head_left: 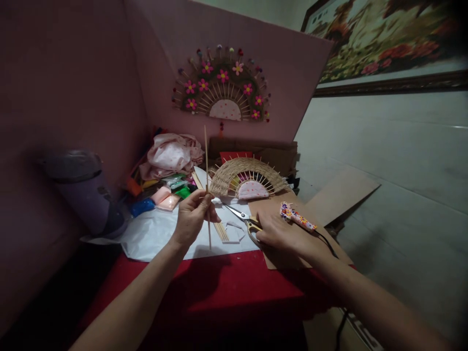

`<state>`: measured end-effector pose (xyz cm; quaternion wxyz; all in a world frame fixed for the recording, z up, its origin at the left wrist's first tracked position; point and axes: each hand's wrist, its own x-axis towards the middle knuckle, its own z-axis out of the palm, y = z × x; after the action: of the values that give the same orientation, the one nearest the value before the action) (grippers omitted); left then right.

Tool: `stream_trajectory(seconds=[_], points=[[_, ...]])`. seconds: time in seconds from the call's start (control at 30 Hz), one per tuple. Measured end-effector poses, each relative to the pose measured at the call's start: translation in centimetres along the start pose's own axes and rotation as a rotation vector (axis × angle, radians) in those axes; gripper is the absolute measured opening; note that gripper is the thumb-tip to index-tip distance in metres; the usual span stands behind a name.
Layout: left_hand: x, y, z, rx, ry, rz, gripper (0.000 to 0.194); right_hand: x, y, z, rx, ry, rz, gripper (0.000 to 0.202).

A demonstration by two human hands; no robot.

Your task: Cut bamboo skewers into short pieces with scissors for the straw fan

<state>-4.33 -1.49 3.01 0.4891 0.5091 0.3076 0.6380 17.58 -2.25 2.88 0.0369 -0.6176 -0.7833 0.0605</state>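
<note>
My left hand point(193, 214) pinches a thin wooden stick point(206, 156), held upright in front of me. On the right, my right hand point(274, 229) is at the gold handles of a pair of scissors point(241, 213); the blades point left and lie slightly apart. Its fingers curl over the handles. Several more sticks point(221, 232) lie on white paper between the hands, beside a small cut paper outline point(236, 231). Just behind stands a woven straw fan point(234, 170) with stick ribs and a dotted half-round base.
A flower-patterned glue gun point(298, 217) with a black cord lies on cardboard point(272, 258) at the right. Colourful packets point(166, 200) and crumpled pink cloth point(170, 153) sit at the back left, near a purple container point(84, 192). A flowered fan point(223, 75) hangs on the pink board behind.
</note>
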Motion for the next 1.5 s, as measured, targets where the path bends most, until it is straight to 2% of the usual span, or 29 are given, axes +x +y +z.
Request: stream_trajectory(seconds=[0.1, 0.23, 0.37, 0.43, 0.6, 0.67, 0.8, 1.07, 1.5], points=[[0.0, 0.0, 0.0, 0.008, 0.000, -0.017, 0.026, 0.7, 1.0, -0.1, 0.250, 0.048, 0.039, 0.032], [-0.2, 0.3, 0.3, -0.076, -0.014, -0.105, 0.025, -0.3, 2.0, -1.3, 0.653, 0.002, 0.176, 0.057], [-0.7, 0.8, 0.7, -0.154, -0.096, -0.226, 0.023, -2.4, 3.2, -1.0, 1.049, -0.008, 0.078, 0.062], [-0.9, 1.0, 0.8, -0.176, -0.125, -0.281, 0.021, -3.3, 3.4, -0.8, 1.122, -0.034, 0.027, 0.058], [-1.1, 1.2, 0.9, -0.168, -0.131, -0.372, 0.020, -5.0, 1.5, -2.6, 0.941, -0.029, -0.110, 0.043], [-1.0, 1.2, 0.9, -0.143, -0.126, -0.397, 0.020, -5.2, 0.3, -3.4, 0.916, -0.046, -0.075, 0.037], [-0.9, 1.1, 0.8, -0.102, -0.140, -0.448, 0.021, -4.7, -1.2, -3.7, 0.900, -0.176, -0.031, 0.033], [-1.1, 1.1, 1.2, -0.032, -0.186, -0.521, 0.021, -3.1, -1.4, -3.3, 0.790, -0.078, -0.212, 0.042], [-1.1, 0.8, 1.1, 0.001, -0.205, -0.498, 0.020, -2.7, -1.7, -3.3, 0.741, -0.111, -0.225, 0.050]])
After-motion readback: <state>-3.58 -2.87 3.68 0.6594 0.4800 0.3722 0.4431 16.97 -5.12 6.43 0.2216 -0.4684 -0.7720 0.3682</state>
